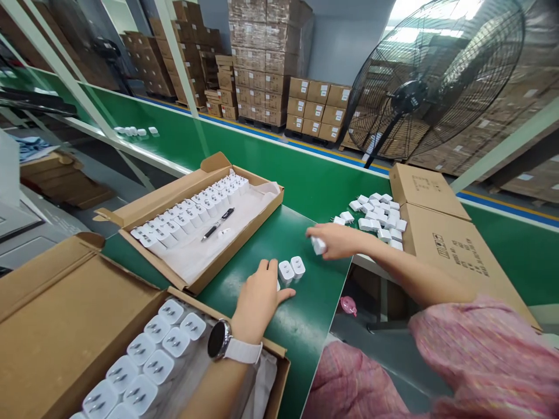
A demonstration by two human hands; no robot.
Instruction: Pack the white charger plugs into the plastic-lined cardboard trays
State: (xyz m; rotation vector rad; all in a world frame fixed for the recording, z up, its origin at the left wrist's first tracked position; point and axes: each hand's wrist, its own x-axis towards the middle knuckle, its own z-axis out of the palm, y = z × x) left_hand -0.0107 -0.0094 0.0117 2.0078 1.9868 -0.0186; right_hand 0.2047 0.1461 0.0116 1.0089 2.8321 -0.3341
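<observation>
My right hand [338, 240] is closed on a white plug-in charger [319, 247], held above the edge of the green table. To its left, two white chargers [292, 269] stand side by side on the green surface, metal prongs up. My left hand [257, 298], with a watch [219, 340] on its wrist, is beside them with the thumb spread. A third charger [278, 286] shows only in part behind that hand. Below the left forearm, a cardboard box [279, 372] holds rows of upright chargers [144, 364].
Another open box [236, 244] holds rows of chargers and a pen [218, 224] on white lining. Loose chargers [379, 215] lie piled at right against a cardboard box [458, 250]. A large fan [410, 96] stands beyond the green conveyor [305, 186]. Stacked cartons [314, 107] line the back.
</observation>
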